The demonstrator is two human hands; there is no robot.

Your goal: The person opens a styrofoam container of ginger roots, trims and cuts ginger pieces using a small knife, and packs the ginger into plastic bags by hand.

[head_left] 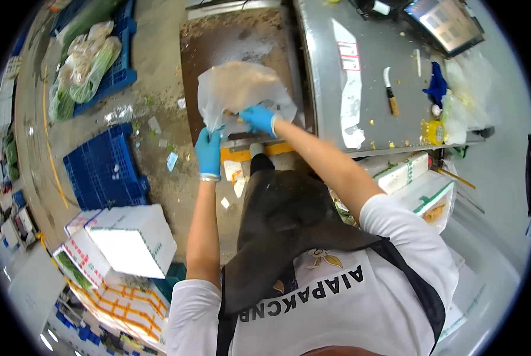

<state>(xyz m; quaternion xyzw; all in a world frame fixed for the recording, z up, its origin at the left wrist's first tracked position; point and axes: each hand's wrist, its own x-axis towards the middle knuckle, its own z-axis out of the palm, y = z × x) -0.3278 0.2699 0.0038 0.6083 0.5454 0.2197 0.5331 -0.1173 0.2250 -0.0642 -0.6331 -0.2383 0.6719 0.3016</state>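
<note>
A translucent plastic bag (209,98) is spread over a wet brown metal platform (206,38), with a pale brown shape showing through it. My left hand (208,155), in a blue glove, pinches the bag's near left edge. At the bag's near side is my right hand (258,120), also gloved in blue, its fingers curled inward. Something small and orange-brown shows by those fingertips, but its kind is unclear.
A steel table (372,71) on the right bears a knife (391,95), a label strip (351,89), a yellow tape roll (434,132) and a screen (443,26). Left are blue pallets (102,169), bagged vegetables (87,62) and white foam boxes (129,240). Scraps litter the floor.
</note>
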